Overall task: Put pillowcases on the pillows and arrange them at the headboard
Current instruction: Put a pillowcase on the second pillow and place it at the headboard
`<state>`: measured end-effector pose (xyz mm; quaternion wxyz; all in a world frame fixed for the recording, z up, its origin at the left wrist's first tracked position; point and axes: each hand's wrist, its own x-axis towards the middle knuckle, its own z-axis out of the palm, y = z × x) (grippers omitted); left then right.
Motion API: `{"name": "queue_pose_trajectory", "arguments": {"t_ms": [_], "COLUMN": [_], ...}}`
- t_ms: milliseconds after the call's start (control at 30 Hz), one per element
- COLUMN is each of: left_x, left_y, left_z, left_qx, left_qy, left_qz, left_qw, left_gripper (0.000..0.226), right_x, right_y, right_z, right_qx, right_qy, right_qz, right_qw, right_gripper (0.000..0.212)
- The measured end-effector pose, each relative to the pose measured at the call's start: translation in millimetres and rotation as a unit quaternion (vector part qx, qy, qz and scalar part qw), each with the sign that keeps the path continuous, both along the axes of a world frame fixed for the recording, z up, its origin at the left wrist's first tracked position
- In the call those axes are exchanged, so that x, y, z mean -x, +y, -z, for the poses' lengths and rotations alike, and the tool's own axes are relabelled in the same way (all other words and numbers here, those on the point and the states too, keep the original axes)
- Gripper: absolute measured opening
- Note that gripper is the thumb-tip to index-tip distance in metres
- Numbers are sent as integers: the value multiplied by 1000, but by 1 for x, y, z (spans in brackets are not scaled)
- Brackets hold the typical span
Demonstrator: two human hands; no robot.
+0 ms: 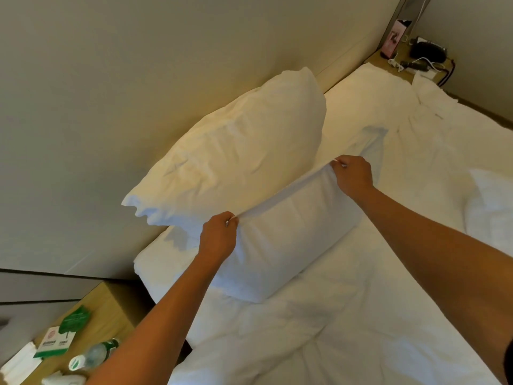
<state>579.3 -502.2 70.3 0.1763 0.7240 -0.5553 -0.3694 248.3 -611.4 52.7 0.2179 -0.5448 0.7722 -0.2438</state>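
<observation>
A white cased pillow (238, 154) leans upright against the beige headboard (91, 107). In front of it a second white pillow (288, 240) stands on its long edge on the bed (361, 315). My left hand (219, 237) pinches its top edge at the near end. My right hand (352, 173) pinches the same edge at the far end, and the fabric is stretched taut between them. A loose end of the pillowcase (372, 140) trails beyond my right hand.
A wooden nightstand (111, 307) at lower left holds a plastic bottle (94, 354), green-and-white cards (55, 343) and tissues. A far nightstand (410, 62) at top right carries cables, a black device and a pink card. Rumpled white linen (433, 107) lies at the far side.
</observation>
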Motion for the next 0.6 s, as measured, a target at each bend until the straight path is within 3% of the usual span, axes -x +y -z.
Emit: {"name": "queue_pose_trajectory", "arguments": {"t_ms": [333, 433, 500, 600], "left_x": [-43, -23, -1, 28], "left_y": [-63, -43, -21, 7], "left_z": [20, 33, 41, 54], "left_qx": [68, 75, 81, 181], "left_qy": [-14, -3, -5, -106], "left_qz": [-47, -23, 12, 118], "left_qw": [996, 997, 997, 971], "left_gripper": [29, 18, 37, 67], "right_x": [-53, -59, -62, -62], "right_y": [-91, -60, -21, 46], "right_z": [-1, 27, 51, 89], "right_qx": [-5, -23, -19, -20], "right_qy": [18, -13, -4, -19], "right_qz": [-70, -92, -65, -17], "right_qw": [997, 995, 998, 999], "right_gripper": [28, 52, 72, 81]}}
